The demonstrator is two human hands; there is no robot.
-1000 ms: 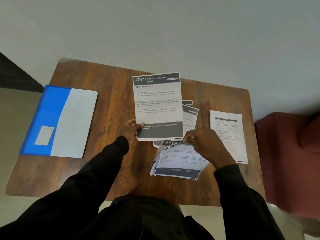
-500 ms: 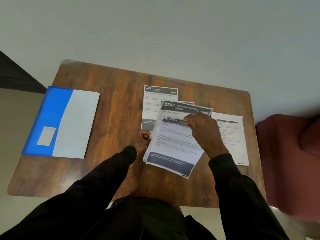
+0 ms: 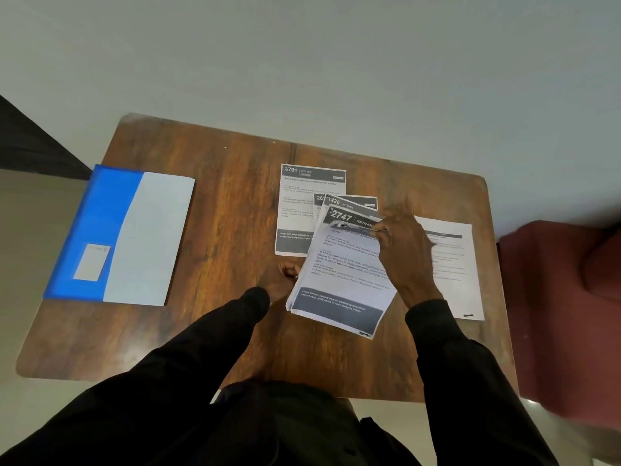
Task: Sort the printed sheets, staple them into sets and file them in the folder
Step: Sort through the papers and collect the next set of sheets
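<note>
A stack of printed sheets (image 3: 339, 280) lies tilted in the middle of the wooden table (image 3: 218, 230). My right hand (image 3: 403, 243) pinches the top edge of its upper sheet, which curls up there. Under it show sheets headed 2747 (image 3: 346, 218) and 1426 (image 3: 356, 202). A single sheet headed 3791 (image 3: 302, 203) lies flat just behind them. My left hand (image 3: 285, 272) rests with curled fingers at the stack's left edge; whether it holds the paper is unclear. The blue and white folder (image 3: 124, 233) lies shut at the table's left edge. No stapler is in view.
A white printed sheet (image 3: 453, 264) lies to the right of the stack, partly under my right wrist. A dark red armchair (image 3: 564, 297) stands close to the table's right edge. A pale wall runs behind the table.
The 2747 sheet my left hand held upright now lies on the pile. The 3791 sheet has come into view. My right hand moved up the stack, which has flattened onto the table.
</note>
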